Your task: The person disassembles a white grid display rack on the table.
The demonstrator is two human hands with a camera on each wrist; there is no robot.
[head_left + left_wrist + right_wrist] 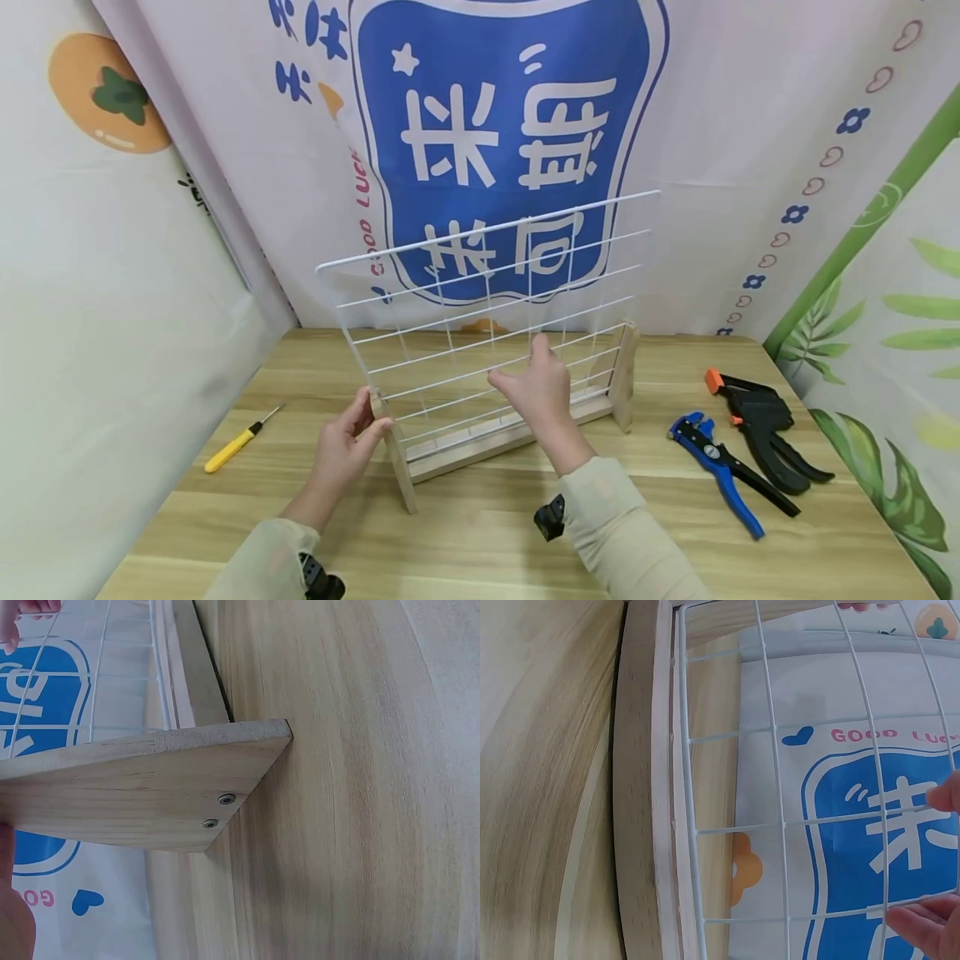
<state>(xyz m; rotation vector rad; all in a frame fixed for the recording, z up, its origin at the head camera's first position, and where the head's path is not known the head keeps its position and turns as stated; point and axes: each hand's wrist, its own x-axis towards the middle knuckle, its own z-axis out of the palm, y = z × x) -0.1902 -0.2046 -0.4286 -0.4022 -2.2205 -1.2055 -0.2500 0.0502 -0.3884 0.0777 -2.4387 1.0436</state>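
The left hand [347, 442] had its fingers clamped on the wooden side panel [399, 467]. The right hand [536, 392] held thumb and forefinger apart against the white wire grid [492, 337], any grip unclear; the wooden bar [480, 452] lay below those fingers.

Pale wood-grain surface [465, 546] with darker streaks — wooden stand [474, 456] near middle, set at slant, right end farther back; yellow-handled screwdriver [234, 448] on left, well apart from stand, tip toward far side; on right, blue-and-black pliers [717, 467], handles toward near side — just beside, black gun-shaped tool [761, 421] with orange end
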